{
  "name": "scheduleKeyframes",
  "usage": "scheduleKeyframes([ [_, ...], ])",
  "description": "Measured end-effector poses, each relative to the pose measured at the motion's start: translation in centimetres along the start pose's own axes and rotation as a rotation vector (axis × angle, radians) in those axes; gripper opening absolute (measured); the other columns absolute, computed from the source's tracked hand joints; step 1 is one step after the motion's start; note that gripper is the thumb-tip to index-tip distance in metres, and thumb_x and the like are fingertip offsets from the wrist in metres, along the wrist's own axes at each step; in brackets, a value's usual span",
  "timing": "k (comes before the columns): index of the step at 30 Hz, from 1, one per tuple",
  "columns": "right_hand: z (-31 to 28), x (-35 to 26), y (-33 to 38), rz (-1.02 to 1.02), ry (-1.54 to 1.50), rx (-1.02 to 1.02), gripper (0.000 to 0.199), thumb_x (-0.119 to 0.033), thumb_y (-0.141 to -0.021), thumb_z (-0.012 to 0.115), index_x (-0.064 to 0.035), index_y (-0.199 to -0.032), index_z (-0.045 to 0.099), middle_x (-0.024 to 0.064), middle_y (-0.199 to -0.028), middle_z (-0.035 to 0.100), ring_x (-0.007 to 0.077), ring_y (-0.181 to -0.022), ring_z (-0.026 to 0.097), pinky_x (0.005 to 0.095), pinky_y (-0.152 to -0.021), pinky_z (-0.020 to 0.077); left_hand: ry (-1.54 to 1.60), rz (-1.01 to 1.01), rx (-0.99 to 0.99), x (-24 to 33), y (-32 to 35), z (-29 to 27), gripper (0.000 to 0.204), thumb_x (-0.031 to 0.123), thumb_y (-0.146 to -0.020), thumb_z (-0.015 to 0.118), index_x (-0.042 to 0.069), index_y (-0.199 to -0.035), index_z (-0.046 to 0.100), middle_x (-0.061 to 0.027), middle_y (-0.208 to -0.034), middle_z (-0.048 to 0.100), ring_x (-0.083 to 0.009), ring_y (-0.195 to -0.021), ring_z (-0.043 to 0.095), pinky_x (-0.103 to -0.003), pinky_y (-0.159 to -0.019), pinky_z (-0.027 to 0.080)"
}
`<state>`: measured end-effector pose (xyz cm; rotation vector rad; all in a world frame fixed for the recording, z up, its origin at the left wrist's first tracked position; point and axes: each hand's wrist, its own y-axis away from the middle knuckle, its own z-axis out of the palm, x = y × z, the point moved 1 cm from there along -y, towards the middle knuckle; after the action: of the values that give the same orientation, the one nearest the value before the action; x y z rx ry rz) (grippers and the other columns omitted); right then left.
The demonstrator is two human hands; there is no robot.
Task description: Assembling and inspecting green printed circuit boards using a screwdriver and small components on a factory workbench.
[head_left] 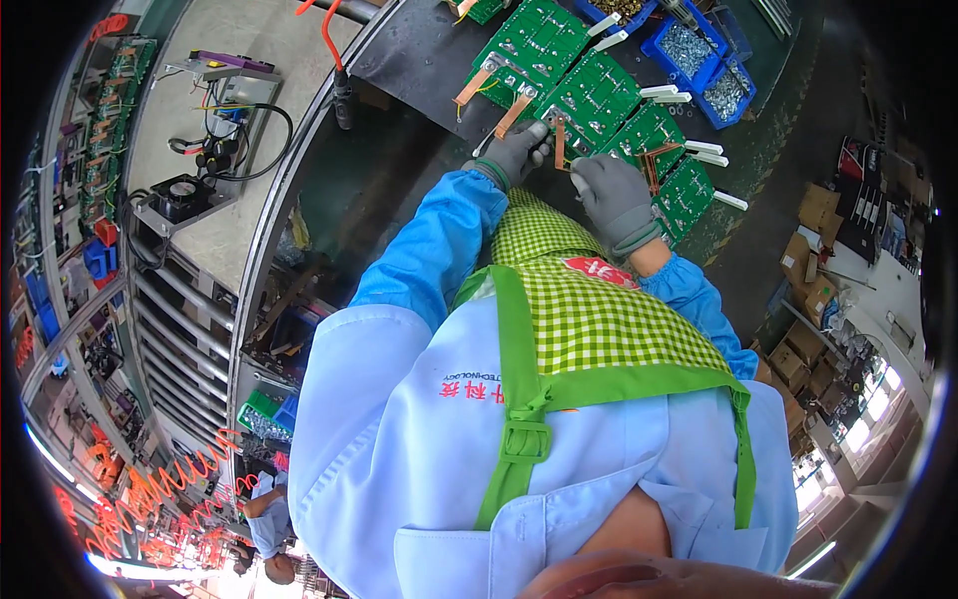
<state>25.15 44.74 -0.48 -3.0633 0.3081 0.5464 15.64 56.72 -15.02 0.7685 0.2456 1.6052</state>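
Observation:
A row of green circuit boards (596, 98) lies along the bench in front of me, with copper strips reaching over their near edge and white rectangular parts (667, 94) along their far side. My left hand (512, 153), in a grey glove, is closed at the near edge, beside a copper strip (513, 118); what its fingers hold is hidden. My right hand (613, 196), also gloved, has thumb and fingers pinched together near the lower end of another copper strip (560, 146). A thin yellow-green wire shows there, but the grip is too small to make out. More copper strips (655, 165) lie on a board right of it.
Blue bins (687, 50) of metal fasteners stand at the far right of the boards. A dark driver tool (342, 98) hangs on a red cord at left. Beyond it a bench carries a wired metal unit (238, 98) and a fan (182, 196). Cardboard boxes (798, 262) sit at right.

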Motion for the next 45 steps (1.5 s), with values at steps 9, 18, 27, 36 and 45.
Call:
scheduleKeyframes([
  [9,0.0,-0.5,-0.4,0.025,0.061,-0.034,0.015,-0.016,-0.076,0.057,-0.0140,-0.092,0.057,0.0067,-0.080,0.055,0.0250,-0.074,0.057,0.0391,-0.063,0.0441,-0.054,0.079,-0.020,0.0,-0.7,-1.0,0.014,0.014,-0.089,0.051,0.003,-0.097,0.053,-0.0038,-0.079,0.055,-0.0100,-0.065,0.053,-0.017,-0.050,0.045],
  [18,0.6,-1.5,-2.3,0.003,0.226,-0.217,0.014,-0.017,-0.075,0.057,-0.0146,-0.090,0.056,0.0058,-0.079,0.056,0.0238,-0.074,0.059,0.0386,-0.062,0.0460,0.124,0.023,-0.123,0.0,0.2,-1.0,0.015,0.015,-0.085,0.051,0.004,-0.094,0.056,-0.0049,-0.078,0.057,-0.0114,-0.063,0.053,-0.023,-0.059,0.047],
  [27,1.4,-3.8,-5.4,0.036,0.156,-0.431,0.015,-0.024,-0.078,0.058,-0.0122,-0.087,0.057,0.0084,-0.081,0.058,0.0274,-0.076,0.059,0.0408,-0.064,0.0464,-0.277,0.127,-0.008,0.3,0.5,0.2,0.016,0.021,-0.088,0.052,0.005,-0.087,0.055,-0.0055,-0.077,0.056,-0.0148,-0.070,0.056,-0.031,-0.062,0.047],
  [36,-6.0,6.7,-2.3,0.206,-0.144,0.071,0.031,-0.032,-0.077,0.061,-0.0093,-0.098,0.061,0.0109,-0.092,0.060,0.0280,-0.084,0.059,0.0381,-0.072,0.0464,-0.189,-0.071,0.109,2.6,2.3,3.3,0.015,0.019,-0.087,0.054,0.007,-0.096,0.053,-0.0029,-0.069,0.049,-0.0028,-0.049,0.039,-0.014,-0.036,0.026],
  [45,-10.4,31.3,2.2,0.678,-0.118,0.293,0.030,-0.031,-0.077,0.061,-0.0086,-0.097,0.061,0.0146,-0.085,0.063,0.0299,-0.077,0.062,0.0379,-0.070,0.0484,-0.119,-0.095,0.198,2.2,1.8,2.5,0.021,0.020,-0.088,0.055,0.004,-0.101,0.053,-0.0011,-0.076,0.050,-0.0068,-0.060,0.046,-0.014,-0.043,0.032],
])
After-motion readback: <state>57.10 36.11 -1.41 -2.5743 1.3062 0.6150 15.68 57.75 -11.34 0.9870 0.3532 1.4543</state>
